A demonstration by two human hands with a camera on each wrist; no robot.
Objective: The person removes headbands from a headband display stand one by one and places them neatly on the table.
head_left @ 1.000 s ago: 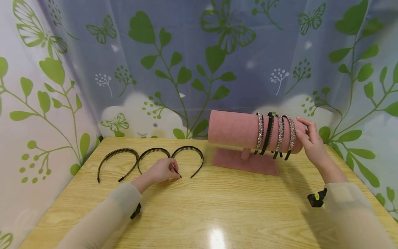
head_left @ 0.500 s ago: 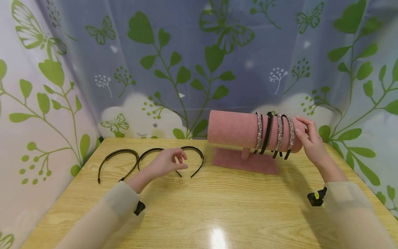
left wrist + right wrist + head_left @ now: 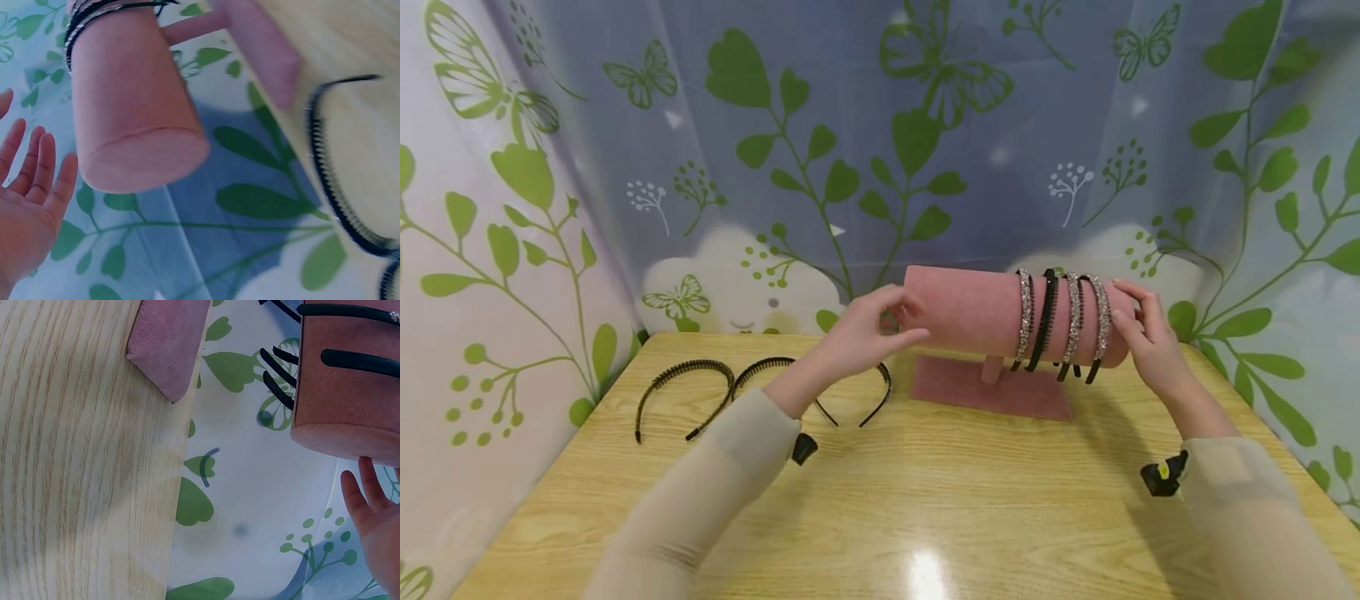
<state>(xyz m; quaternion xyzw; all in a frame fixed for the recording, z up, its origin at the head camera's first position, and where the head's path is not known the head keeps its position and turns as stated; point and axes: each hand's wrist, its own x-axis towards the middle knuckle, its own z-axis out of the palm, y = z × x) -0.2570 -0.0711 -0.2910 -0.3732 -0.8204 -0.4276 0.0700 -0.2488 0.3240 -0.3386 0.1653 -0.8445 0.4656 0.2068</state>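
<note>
A pink velvet roll stand (image 3: 962, 312) carries several headbands on its right half. Some are set with sparkling stones, like the outermost headband (image 3: 1102, 321); one is a plain black headband (image 3: 1043, 321). My left hand (image 3: 868, 329) is by the roll's left end, holding nothing. In the left wrist view its fingers (image 3: 42, 165) are spread a little, apart from the roll. At the roll's right end rests my right hand (image 3: 1153, 337), thumb towards me. The right wrist view shows straight fingertips (image 3: 351, 487) at the rim of the end face.
Black toothed headbands lie on the wooden table (image 3: 880, 500) at the left: a left headband (image 3: 688, 367), a middle headband (image 3: 767, 361) and a right headband (image 3: 889, 387), the latter two partly behind my left arm. A patterned curtain (image 3: 820, 150) hangs behind the table.
My left hand has let go of the right headband's end, lifted, and moved right and away from me to the roll's left end. The right hand has stayed put.
</note>
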